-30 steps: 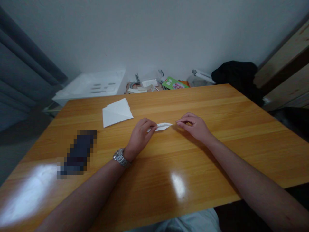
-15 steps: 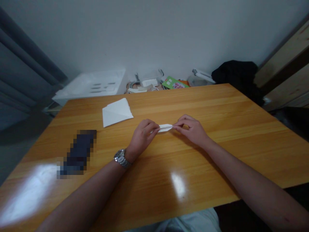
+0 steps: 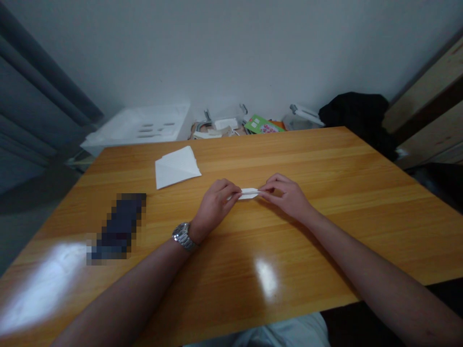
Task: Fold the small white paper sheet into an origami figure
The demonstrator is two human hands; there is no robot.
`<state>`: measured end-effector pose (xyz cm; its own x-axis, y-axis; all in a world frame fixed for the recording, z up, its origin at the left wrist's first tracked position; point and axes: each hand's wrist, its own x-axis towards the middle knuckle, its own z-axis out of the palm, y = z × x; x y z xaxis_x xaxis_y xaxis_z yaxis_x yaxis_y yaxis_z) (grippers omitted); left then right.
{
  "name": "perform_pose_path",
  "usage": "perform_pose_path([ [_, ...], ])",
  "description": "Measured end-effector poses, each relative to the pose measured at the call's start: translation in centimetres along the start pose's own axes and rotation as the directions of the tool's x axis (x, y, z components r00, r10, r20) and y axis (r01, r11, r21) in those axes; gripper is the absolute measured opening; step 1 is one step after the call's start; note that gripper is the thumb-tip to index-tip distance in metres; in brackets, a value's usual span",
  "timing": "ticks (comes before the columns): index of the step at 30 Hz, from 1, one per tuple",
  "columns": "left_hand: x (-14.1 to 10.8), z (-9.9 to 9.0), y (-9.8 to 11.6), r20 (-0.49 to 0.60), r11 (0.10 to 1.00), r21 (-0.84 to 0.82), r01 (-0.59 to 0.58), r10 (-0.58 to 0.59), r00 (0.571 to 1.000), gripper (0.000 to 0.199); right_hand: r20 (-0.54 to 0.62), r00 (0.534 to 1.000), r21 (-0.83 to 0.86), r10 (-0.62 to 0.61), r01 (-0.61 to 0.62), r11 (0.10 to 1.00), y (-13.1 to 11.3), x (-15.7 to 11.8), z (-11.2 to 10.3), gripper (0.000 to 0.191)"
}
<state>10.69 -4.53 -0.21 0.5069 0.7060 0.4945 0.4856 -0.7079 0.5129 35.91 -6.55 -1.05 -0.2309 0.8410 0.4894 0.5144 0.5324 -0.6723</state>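
Observation:
A narrow strip of folded white paper (image 3: 249, 193) is stretched between both hands over the middle of the wooden table (image 3: 307, 265). My left hand (image 3: 217, 201) pinches its left end between thumb and fingers, and a metal watch is on that wrist. On the other side, my right hand (image 3: 284, 193) pinches the right end, its fingertips closed on the paper. Several white paper sheets (image 3: 177, 167) lie stacked toward the back left of the table.
A pixelated dark object (image 3: 121, 226) lies on the left of the table. Beyond the back edge are a white foam tray (image 3: 144, 123), a green booklet (image 3: 263, 124), cables and a black cloth item (image 3: 354, 113).
The view has shifted slightly. The folded strip is tilted a little differently between my fingers, and both hands still pinch it.

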Motion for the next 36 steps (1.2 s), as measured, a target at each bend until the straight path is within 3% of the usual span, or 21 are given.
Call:
perform_pose_path([
  [13, -0.1, 0.3, 0.2, 0.03, 0.999, 0.035, -0.039, 0.038, 0.999, 0.011, 0.029, 0.998, -0.039, -0.052, 0.053, 0.998, -0.5, -0.1, 0.6, 0.019],
  [17, -0.2, 0.4, 0.5, 0.066, 0.996, 0.043, -0.076, 0.073, 0.995, 0.014, 0.052, 0.996, -0.058, -0.072, 0.075, 0.995, -1.2, -0.1, 1.2, 0.011],
  [28, -0.2, 0.5, 0.4, 0.075, 0.995, 0.05, -0.084, 0.08, 0.994, 0.016, 0.009, 0.999, -0.035, -0.033, 0.033, 0.999, -1.3, -0.2, 1.6, 0.009],
  [36, -0.1, 0.6, 0.6, 0.113, 0.992, 0.078, -0.098, 0.088, 0.99, 0.019, 0.061, 0.997, -0.047, -0.047, 0.05, 0.998, -1.4, -0.3, 1.8, 0.009],
])
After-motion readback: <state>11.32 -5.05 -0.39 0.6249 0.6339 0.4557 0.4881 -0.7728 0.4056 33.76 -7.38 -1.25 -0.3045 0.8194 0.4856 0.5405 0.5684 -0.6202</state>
